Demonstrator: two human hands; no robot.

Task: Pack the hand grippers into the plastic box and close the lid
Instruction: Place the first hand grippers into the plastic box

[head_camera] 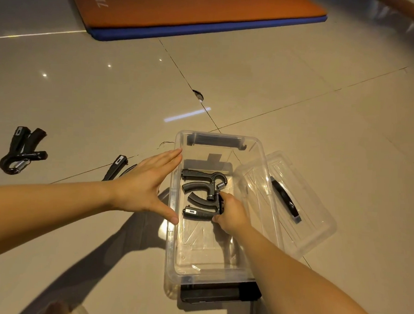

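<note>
While the right grip (233, 214) curls round a hand gripper (198, 214) inside the plastic box (172, 251), a second gripper (200, 174) lies just beyond it. Left grip (149, 185) wide, straight fingers at the box's left wall; lid (317, 222) off at right, spare grippers (21, 152) on floor (252, 87) left.

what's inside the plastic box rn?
Two black hand grippers lie in the plastic box: the far hand gripper shows whole; the near hand gripper has one end covered by the right hand, whose grip is on it.
</note>
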